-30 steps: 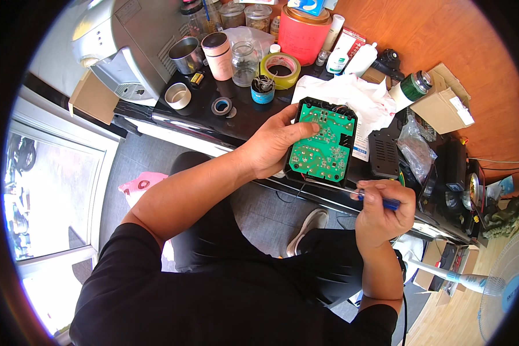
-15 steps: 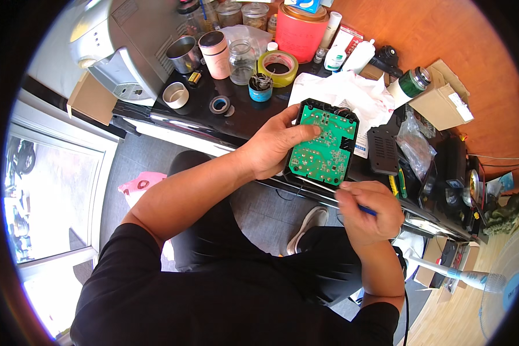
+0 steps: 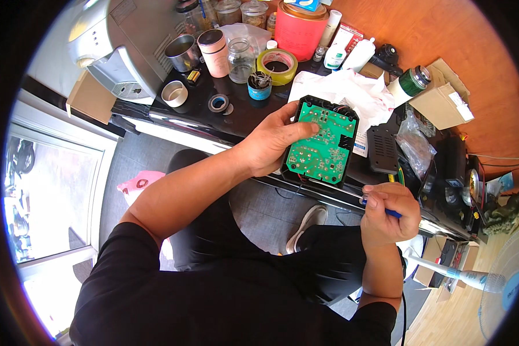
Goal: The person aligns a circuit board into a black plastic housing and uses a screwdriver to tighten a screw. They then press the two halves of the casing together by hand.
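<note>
My left hand (image 3: 277,140) grips the left side of a black plastic case with a green circuit board (image 3: 326,147) set in it, the thumb lying on the board's face. Between the fingers of my right hand (image 3: 389,213) is a screwdriver with a blue handle (image 3: 392,213). Its thin metal shaft (image 3: 343,194) points left, toward the lower edge of the case. Whether the tip touches the case, I cannot tell. On the desk to the right of the board lies a slotted black cover (image 3: 382,150).
Behind the board, white paper (image 3: 343,92) covers part of the black desk. A roll of yellow tape (image 3: 277,66), a glass jar (image 3: 240,60) and a pink flask (image 3: 214,53) stand at the back. A plastic bag (image 3: 415,147) and a cardboard box (image 3: 442,98) are right.
My right hand has moved right and slightly down with the screwdriver, baring more of its shaft. My left hand and the board have hardly moved.
</note>
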Tool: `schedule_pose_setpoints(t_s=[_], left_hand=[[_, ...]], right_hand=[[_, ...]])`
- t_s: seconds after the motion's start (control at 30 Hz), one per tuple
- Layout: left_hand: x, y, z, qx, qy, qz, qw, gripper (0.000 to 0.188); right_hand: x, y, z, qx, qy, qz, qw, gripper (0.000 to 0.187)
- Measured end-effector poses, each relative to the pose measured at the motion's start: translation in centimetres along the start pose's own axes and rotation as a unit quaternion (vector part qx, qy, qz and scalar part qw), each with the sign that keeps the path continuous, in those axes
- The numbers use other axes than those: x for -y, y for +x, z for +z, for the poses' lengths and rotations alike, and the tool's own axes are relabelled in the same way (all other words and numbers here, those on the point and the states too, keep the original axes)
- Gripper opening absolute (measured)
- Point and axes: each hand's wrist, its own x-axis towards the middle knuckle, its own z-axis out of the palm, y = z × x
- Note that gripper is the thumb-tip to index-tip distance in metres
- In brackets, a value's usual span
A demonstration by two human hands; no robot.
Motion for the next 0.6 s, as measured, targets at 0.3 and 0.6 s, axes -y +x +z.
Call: schedule_pose_setpoints(t_s=[0.3, 0.6], left_hand=[[0.28, 0.07, -0.04, 0.009, 0.008, 0.001, 1.000, 0.052], [0.33, 0.06, -0.26, -0.001, 0.011, -0.008, 1.000, 0.053]], right_hand=[[0.45, 0.52, 0.43, 0.054, -0.032, -0.025, 0.998, 0.034], [0.21, 0.31, 0.67, 0.030, -0.029, -0.024, 0.999, 0.036]])
